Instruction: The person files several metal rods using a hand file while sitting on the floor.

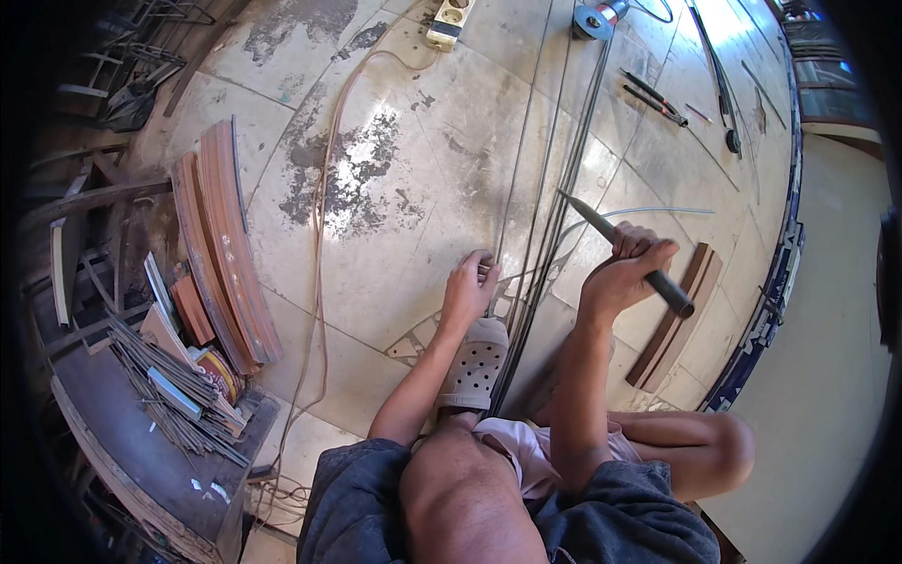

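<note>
My right hand (627,271) is closed around a dark metal bar (592,217), raised above the floor. One end tapers to a point, while the other is round and blunt. My left hand (473,285) is low, just past the toe of a beige clog (476,359), its fingers curled round a thin metal rod (518,158); the fingers partly hide the grip. Beside that rod, several long dark rods (579,127) run along the floor, past the clog and under my body.
An angle grinder (595,21) and a power strip (449,25) lie at the far side. Pincers (655,104) and a brown profiled bar (675,317) rest at the right. A cable (320,211) crosses the left floor, near reddish metal strips (229,247) and a rod bundle (169,388).
</note>
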`<state>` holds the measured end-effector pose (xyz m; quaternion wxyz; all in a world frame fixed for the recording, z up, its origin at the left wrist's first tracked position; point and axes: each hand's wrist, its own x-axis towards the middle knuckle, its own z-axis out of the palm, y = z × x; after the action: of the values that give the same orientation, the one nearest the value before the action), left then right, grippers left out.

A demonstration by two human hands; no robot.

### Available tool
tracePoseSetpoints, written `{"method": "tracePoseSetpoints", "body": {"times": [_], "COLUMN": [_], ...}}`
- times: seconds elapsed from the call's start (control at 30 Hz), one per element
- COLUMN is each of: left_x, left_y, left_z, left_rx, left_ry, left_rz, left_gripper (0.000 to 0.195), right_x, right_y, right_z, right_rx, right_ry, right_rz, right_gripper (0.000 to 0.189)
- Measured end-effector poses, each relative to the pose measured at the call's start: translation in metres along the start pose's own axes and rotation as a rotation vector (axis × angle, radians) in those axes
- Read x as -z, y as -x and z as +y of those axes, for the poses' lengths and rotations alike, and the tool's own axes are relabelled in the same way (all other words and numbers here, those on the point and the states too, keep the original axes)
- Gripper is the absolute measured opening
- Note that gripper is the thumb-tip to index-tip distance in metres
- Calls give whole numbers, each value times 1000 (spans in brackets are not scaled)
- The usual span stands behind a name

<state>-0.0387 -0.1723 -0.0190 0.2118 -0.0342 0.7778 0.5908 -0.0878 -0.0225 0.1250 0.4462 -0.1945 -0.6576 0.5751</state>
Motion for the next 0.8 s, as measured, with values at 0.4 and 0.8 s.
{"method": "tracePoseSetpoints", "body": {"times": [0.4,0.8], "left_x": [-3,-22], "left_y": [-145,-184], "left_z": [21,36], "left_rx": [-172,76], "left_ry": [-101,-107], "left_rz": [204,-141], "left_gripper": [25,24], "right_x": [-19,-30], "right_y": [-1,-17], "right_z": [21,21], "right_rx": [-243,-404], "right_ry": [-140,-145], "right_rz": [-28,-61], "right_gripper": [46,47]}}
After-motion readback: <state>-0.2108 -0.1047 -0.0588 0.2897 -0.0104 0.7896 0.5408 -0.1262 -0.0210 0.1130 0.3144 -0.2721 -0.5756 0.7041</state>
